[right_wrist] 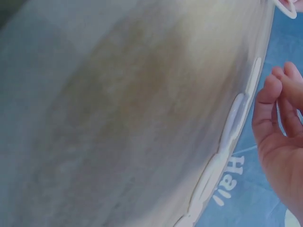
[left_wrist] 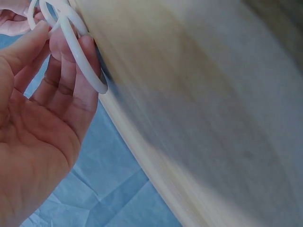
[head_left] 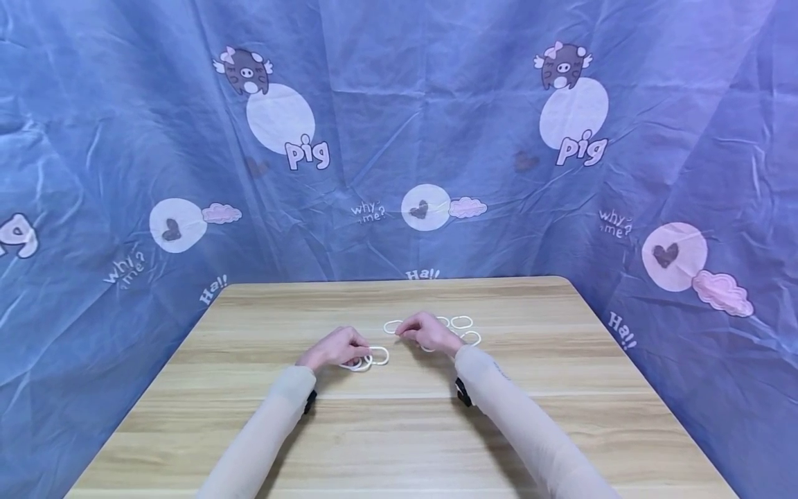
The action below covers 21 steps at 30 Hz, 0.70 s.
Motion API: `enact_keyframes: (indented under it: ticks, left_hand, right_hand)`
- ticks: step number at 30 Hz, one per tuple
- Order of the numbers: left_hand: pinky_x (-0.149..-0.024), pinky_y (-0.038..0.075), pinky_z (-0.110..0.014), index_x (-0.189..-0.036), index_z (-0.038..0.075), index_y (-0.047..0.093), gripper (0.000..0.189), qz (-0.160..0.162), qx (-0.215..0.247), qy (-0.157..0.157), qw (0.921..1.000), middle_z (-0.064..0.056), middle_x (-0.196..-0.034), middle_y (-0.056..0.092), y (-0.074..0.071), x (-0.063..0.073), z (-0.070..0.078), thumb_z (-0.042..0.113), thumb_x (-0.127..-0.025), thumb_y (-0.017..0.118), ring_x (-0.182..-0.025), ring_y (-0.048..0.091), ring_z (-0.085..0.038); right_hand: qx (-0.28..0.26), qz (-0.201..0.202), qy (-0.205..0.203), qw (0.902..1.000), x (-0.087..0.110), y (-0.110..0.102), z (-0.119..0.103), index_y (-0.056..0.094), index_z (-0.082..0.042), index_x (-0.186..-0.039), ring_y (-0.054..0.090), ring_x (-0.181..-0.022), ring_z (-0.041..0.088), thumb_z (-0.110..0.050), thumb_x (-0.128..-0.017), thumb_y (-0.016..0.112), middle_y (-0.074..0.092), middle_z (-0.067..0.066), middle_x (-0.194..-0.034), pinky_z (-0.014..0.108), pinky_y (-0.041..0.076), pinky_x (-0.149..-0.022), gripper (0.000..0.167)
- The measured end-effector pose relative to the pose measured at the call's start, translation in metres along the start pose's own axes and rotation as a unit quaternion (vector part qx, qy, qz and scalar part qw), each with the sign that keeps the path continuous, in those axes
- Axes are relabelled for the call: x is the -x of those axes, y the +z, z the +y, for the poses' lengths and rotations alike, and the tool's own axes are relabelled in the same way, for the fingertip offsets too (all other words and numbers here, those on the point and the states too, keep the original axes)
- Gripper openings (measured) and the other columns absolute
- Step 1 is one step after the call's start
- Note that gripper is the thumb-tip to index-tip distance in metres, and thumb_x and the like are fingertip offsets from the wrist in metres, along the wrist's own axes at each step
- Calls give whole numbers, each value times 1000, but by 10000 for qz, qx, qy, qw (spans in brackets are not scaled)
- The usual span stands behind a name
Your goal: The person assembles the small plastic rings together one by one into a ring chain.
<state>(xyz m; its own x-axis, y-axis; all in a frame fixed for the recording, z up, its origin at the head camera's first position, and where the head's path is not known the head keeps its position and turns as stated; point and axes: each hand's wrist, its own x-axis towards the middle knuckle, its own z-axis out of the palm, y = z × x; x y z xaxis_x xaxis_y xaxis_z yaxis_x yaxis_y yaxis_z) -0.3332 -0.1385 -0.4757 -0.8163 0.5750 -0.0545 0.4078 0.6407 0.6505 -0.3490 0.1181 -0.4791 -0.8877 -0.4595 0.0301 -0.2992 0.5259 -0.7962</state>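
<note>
Over the desk (head_left: 386, 436), the left hand (head_left: 337, 346) pinches white rings (left_wrist: 79, 57), likely light, stiff, best rim-gripped; at its three o'clock, the right hand (head_left: 430, 332) bends loosely, empty.

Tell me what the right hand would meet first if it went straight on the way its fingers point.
Most likely the white oval ring lying on the table just ahead of the right hand; the height is hard to judge, so it might pass over it.
</note>
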Motion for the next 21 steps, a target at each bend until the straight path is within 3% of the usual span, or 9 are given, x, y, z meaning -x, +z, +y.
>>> enact_keyframes:
  ticks: [7,13,21]
  left_hand:
    - [-48,41,-17,-89,12,79,16,-28,39,52,10000,4,-59,62,1,-2,0,20,-94,66,-49,50,-2]
    - [-48,39,-17,-86,14,78,16,-98,57,-38,9999,6,-57,58,2,-2,0,21,-94,66,-48,48,-2]
    - [-48,37,-16,-86,15,78,15,-184,111,-236,9995,6,-57,56,3,-4,-1,22,-94,66,-48,46,-2]
  right_hand:
    - [696,324,-288,9966,-5,-5,5,74,-1,-105,67,-101,24,7,-90,57,74,12,-106,34,53,-90,24]
    - [886,101,-310,9955,-10,-3,2,73,-2,-110,65,-108,27,10,-88,57,72,14,-113,39,51,-95,30]
    - [1137,-3,-294,9931,-14,2,4,72,-6,-114,65,-97,22,8,-87,59,70,12,-119,39,52,-90,34]
